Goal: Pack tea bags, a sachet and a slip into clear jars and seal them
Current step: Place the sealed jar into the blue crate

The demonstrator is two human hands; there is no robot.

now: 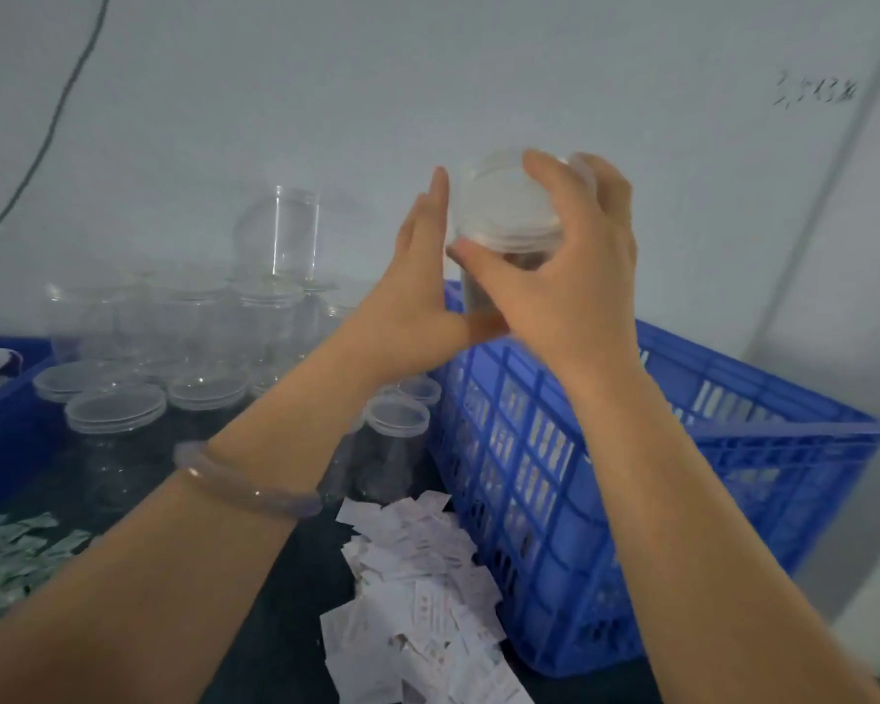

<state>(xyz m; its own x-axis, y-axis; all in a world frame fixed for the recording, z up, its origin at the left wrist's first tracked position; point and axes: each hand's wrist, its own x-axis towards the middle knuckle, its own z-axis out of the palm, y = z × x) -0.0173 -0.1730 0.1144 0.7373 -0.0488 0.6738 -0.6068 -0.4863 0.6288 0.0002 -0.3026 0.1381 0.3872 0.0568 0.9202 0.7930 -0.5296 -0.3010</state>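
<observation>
Head view: right hand [570, 256] grips near-upright jar's [474, 299] lid [499, 210], topmost; straight-fingered left hand [417, 292] braces its side.

Bright blue crate [682, 449], its walls an open lattice of square holes. Left of the crate, a dark, near-black counter [275, 602]. At the crate's near left corner, a heap of white slips [428, 576] with faint reddish print. Far left of the crate, pale green-and-white sachets [6, 556] and a second blue bin [1, 398]. Clear colourless jars [199, 322] stand left of the crate. Above it, a raised jar [473, 297] shows grey-brown contents under a milky white lid [504, 210]. Pale lilac bracelet [247, 492]. Behind the crate, a pale grey wall [428, 68].
</observation>
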